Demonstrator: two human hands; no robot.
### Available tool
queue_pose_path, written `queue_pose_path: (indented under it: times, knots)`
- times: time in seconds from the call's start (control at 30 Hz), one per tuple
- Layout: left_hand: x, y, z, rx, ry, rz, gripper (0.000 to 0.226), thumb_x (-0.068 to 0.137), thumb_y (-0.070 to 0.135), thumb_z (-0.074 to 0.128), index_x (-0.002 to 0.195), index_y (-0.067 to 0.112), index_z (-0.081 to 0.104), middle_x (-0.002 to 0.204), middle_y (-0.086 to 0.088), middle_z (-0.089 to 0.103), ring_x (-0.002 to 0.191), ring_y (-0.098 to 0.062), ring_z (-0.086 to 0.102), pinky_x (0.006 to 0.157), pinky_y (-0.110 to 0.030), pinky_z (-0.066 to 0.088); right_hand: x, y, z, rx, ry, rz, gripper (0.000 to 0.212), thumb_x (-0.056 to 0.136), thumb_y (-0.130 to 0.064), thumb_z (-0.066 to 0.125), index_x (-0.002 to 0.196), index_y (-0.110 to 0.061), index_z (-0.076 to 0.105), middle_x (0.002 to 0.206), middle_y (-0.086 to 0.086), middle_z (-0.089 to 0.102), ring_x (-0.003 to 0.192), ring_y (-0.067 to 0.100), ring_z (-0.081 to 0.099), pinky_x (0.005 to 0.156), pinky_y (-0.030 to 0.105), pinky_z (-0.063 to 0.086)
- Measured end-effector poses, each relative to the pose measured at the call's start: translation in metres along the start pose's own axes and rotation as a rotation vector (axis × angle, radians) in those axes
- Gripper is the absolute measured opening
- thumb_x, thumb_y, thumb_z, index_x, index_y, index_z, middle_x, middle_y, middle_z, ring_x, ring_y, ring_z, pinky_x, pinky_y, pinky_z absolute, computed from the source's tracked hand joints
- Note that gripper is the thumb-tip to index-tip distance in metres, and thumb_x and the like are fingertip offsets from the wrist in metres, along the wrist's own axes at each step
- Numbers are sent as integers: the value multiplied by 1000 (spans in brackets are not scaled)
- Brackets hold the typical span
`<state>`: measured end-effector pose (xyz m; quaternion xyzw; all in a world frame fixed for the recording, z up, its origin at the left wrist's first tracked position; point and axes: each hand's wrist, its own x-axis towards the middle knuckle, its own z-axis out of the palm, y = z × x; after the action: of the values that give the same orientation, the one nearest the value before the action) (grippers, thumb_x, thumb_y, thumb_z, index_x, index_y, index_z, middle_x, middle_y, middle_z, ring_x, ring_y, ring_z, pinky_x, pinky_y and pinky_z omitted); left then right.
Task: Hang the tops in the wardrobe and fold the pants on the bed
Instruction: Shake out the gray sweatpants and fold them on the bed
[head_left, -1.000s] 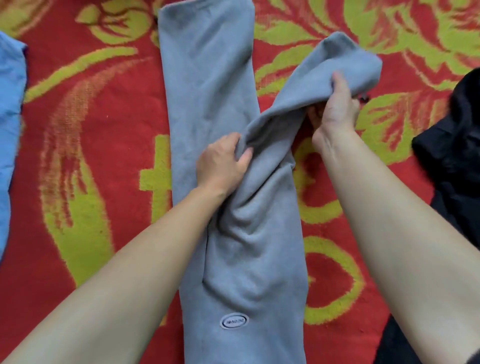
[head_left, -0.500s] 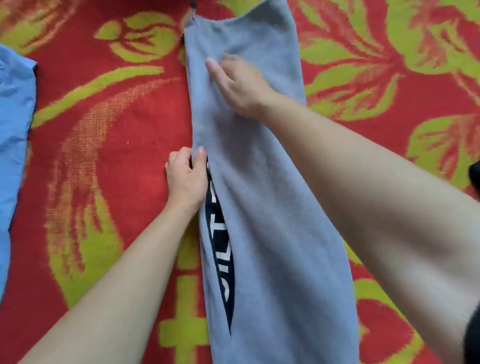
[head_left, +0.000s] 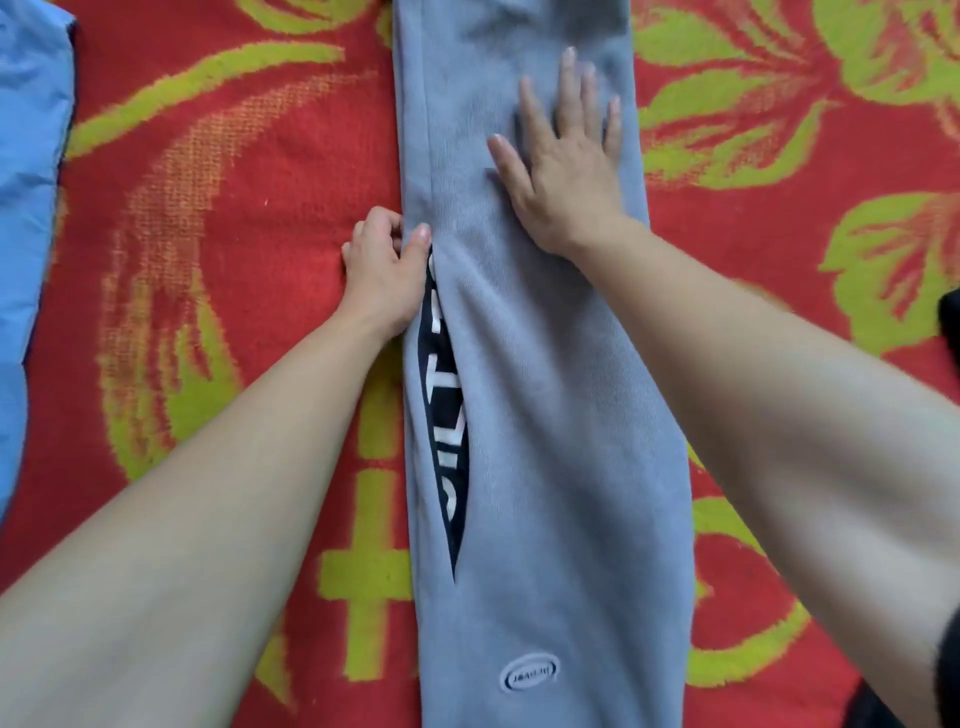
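The person's two forearms are bare down to the wrists, the left hand (head_left: 382, 265) and the right hand (head_left: 566, 171) have short plain nails, and to the right of the grey pants (head_left: 545, 415) a black sleeve edge (head_left: 949, 675) covers the right upper arm.

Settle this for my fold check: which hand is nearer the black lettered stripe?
Left. Left hand pinches the pants where the stripe begins; right hand presses flat farther up-right.

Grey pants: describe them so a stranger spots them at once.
Down the middle of the red bedspread with yellow-green leaves lies a long strip of cloth: the grey pants. Unlike the blue garment at left and the black garment at right, they show a dark lettered stripe and an oval logo.
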<state>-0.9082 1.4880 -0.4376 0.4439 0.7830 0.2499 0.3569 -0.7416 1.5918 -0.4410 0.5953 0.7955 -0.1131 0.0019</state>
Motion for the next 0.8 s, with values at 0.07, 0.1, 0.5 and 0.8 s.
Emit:
queue_pose_path:
  times: [0.07, 0.1, 0.5, 0.8]
  knots:
    - [-3, 2, 1, -8, 36, -8, 23, 101, 27, 49, 112, 7, 53, 108, -11, 58, 111, -31, 53, 101, -42, 38, -51, -7, -2, 30, 182, 17, 64, 103, -54, 26, 158, -20, 24, 164, 21, 10, 153, 36, 7, 123, 50, 3]
    - [-4, 2, 2, -45, 55, -25, 29, 100, 28, 49, 119, 6, 51, 105, -9, 59, 111, -30, 54, 100, -41, 39, -81, -9, 1, 53, 255, 4, 62, 104, -51, 30, 156, -18, 30, 163, 24, 16, 152, 38, 12, 122, 51, 6]
    - [-141, -68, 29, 366, -9, 261, 53, 106, 26, 31, 156, 18, 18, 163, -15, 11, 151, -29, 4, 123, -43, 8, -189, 17, 44, -77, 30, -70, 67, 102, -56, 28, 159, -20, 21, 164, 22, 9, 152, 39, 7, 121, 58, 4]
    - [-104, -53, 19, 651, -11, 357, 67, 101, 48, 24, 158, 20, 2, 164, -12, -7, 152, -26, -7, 121, -48, -4, -162, 31, 21, 18, -17, -55, 63, 102, -56, 31, 156, -26, 28, 166, 15, 6, 153, 32, 4, 123, 50, 3]
